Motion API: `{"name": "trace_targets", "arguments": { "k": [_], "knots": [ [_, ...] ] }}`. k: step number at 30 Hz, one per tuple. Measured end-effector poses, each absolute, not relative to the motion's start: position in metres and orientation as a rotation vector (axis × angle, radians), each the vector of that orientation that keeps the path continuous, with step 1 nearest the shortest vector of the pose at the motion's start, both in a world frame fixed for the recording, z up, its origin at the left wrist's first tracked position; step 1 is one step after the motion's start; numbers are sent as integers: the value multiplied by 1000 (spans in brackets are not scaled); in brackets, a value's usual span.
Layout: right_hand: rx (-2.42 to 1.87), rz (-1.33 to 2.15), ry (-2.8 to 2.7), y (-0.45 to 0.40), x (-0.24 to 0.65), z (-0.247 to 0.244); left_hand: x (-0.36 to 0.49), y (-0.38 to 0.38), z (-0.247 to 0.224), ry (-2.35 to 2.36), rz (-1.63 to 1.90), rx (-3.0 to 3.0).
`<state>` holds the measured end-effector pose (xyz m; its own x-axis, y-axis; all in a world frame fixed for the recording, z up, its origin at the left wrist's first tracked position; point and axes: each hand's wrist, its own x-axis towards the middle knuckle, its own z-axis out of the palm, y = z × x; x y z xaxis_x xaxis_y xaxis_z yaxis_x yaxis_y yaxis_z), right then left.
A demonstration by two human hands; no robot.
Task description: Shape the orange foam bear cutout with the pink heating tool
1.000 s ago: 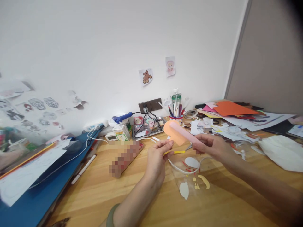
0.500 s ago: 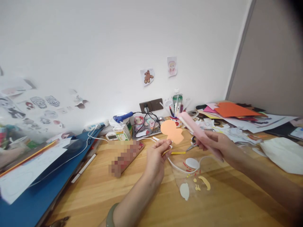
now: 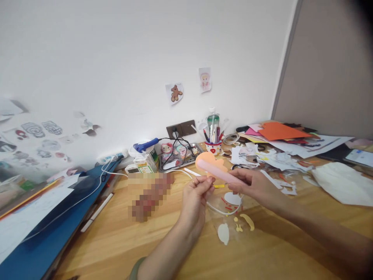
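My left hand (image 3: 198,192) pinches the lower edge of a light-orange cutout (image 3: 205,156) with rounded lobes, held above the table. My right hand (image 3: 252,184) is wrapped round a slim pink hair straightener (image 3: 215,171), which lies across the cutout's front. Whether the cutout sits between its plates, I cannot tell. A white cord (image 3: 223,212) curves below towards my right hand. On a clear sheet under my hands lie a white oval (image 3: 232,198), a pale leaf-like piece (image 3: 223,234), a yellow curved piece (image 3: 248,221) and small red strips.
Behind stand a pen cup (image 3: 213,148), a metal tray (image 3: 192,157) and a blue glue gun (image 3: 145,146). Paper scraps (image 3: 276,157) and coloured sheets (image 3: 282,131) cover the right side. A blue board (image 3: 72,208) lies left; a blurred-out long object (image 3: 151,196) is nearer.
My right hand has moved left and tilted the pink straightener down, from beside the orange cutout to across it. My left hand still holds the cutout. The view has shifted slightly.
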<state>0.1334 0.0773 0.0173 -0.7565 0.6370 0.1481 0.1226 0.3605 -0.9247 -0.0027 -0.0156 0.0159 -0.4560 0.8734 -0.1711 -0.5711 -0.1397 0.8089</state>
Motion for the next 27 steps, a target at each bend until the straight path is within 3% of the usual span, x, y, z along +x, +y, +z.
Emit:
{"name": "trace_targets", "arguments": {
  "k": [27],
  "knots": [
    [-703,1390,-2019,88,148,38,-19,-22,41,1068,1770,654]
  ]
}}
